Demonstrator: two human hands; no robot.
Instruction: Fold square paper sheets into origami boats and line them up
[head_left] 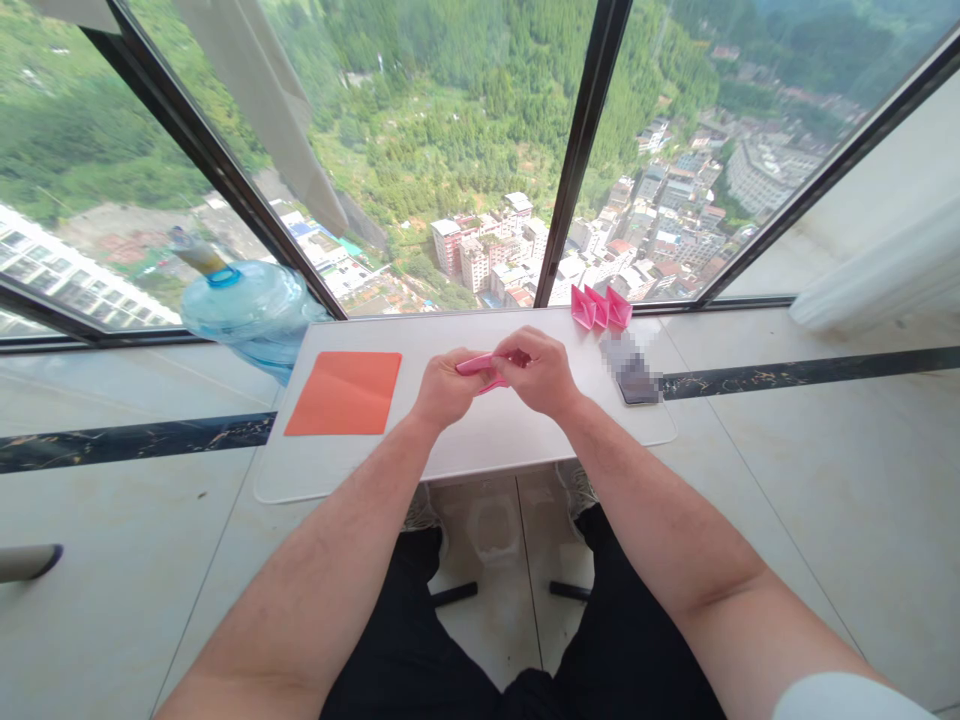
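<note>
A small piece of folded pink paper (480,364) is held up between my two hands, above the middle of a low white table (472,440). My left hand (448,385) is closed on its left end. The fingers of my right hand (538,368) pinch its right side, and they cover part of the folds. Several folded pink paper pieces (601,309) stand in a row at the table's back right. To the left of my hands lies an orange square of paper (349,393), flat on the tabletop.
A dark phone-like object (639,385), partly blurred out, lies on the table's right side. Behind the table's left corner stands a large blue water jug (251,305). Tall windows with a dark frame (576,160) rise right behind the table. My knees are at its front edge.
</note>
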